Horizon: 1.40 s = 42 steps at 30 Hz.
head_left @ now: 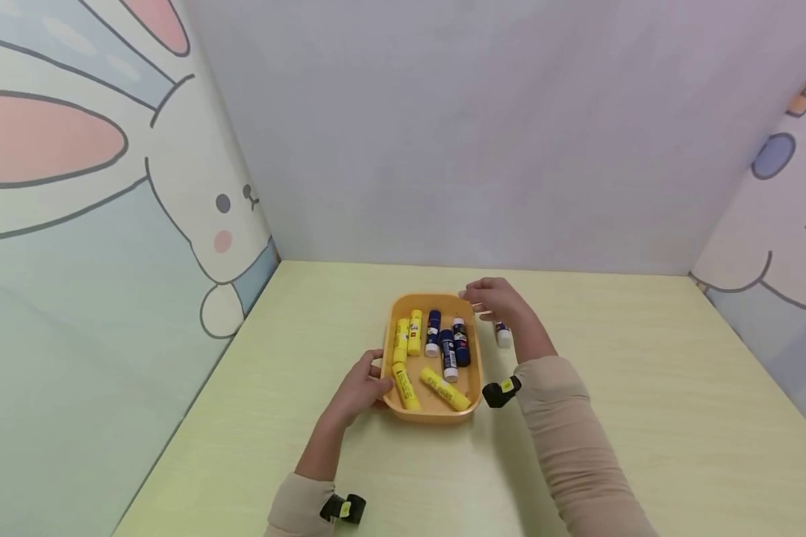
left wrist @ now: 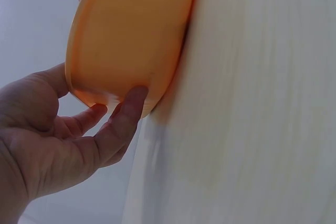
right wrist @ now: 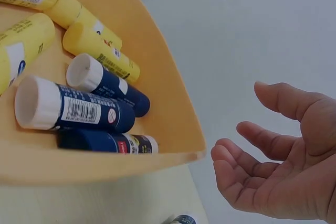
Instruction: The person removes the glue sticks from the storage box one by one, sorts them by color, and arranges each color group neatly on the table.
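An orange plastic tray (head_left: 432, 419) holds yellow glue sticks (head_left: 445, 388) and navy-blue glue sticks with white ends (head_left: 449, 355). My left hand (head_left: 361, 388) grips the tray's near left side, thumb at the rim and fingers against the outer wall, as the left wrist view shows. At the far right corner is my right hand (head_left: 504, 298), its fingers loosely bent. In the right wrist view that hand (right wrist: 278, 161) holds nothing and its fingertips stand just off the tray's corner. One more blue-and-white glue stick (head_left: 503, 335) lies outside the tray, partly hidden by the right hand.
The tray is on a pale wooden table (head_left: 645, 388). A plain grey-white wall (head_left: 443, 134) rises behind it. Side panels with cartoon drawings (head_left: 195, 186) border the table left and right. Black wrist cameras (head_left: 501, 391) are strapped over both sleeves.
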Available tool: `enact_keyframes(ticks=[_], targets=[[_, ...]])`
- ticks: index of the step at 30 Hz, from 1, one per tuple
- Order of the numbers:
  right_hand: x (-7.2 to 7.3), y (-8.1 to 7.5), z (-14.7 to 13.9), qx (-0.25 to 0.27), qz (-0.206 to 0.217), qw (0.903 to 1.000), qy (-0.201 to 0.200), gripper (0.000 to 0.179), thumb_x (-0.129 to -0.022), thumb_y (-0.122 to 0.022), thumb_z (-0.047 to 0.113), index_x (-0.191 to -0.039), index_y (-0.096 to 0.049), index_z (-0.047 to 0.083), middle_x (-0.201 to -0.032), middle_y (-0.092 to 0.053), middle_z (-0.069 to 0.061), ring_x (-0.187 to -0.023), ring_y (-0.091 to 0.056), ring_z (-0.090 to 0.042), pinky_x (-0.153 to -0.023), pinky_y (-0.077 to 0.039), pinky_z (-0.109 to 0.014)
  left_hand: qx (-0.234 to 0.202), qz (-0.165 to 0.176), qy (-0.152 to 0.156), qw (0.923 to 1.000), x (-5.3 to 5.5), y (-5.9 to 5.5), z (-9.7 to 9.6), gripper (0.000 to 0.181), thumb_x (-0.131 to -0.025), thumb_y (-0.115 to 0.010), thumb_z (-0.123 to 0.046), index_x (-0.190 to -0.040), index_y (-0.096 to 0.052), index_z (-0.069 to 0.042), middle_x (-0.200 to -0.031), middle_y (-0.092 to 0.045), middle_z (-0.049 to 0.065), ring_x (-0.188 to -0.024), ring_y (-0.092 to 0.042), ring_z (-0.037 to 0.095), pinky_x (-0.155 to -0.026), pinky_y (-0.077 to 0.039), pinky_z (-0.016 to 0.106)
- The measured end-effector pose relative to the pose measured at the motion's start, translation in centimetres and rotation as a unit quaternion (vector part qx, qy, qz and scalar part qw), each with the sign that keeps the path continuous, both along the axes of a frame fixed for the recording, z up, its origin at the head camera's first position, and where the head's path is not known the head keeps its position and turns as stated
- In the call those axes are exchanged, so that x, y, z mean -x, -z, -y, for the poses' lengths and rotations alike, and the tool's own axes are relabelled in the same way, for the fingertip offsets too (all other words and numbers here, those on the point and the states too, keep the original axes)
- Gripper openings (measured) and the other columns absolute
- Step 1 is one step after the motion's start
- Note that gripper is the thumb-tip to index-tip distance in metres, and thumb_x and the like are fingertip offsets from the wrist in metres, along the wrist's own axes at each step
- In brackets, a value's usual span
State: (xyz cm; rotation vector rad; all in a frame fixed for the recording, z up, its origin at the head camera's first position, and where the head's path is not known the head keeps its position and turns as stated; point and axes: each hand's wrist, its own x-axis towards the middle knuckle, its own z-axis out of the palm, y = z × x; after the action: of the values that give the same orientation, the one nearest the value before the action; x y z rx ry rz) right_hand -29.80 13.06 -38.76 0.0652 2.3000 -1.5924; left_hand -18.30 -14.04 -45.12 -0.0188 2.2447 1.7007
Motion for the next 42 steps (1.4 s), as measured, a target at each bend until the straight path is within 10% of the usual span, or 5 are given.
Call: enact_keyframes(ticks=[42], targets=[[0.1,2.6,8.1,-0.009,0.035,0.997,-0.068,0.036,-0.089,-0.062,0.02,-0.12,-0.058,0.0,-0.115,-0.054,-0.018,-0.093,-0.053,-0.031,-0.084,-0.048,-0.044,-0.005,-0.005,0.01,0.9999,-1.0,-0.2,-0.1,0.057,-0.085,-0.058,-0.007,-0.138,-0.036,-0.006,-0.101,-0.05,0.017,-0.077,-0.062,0.025,-0.059,-0.054,0.036]])
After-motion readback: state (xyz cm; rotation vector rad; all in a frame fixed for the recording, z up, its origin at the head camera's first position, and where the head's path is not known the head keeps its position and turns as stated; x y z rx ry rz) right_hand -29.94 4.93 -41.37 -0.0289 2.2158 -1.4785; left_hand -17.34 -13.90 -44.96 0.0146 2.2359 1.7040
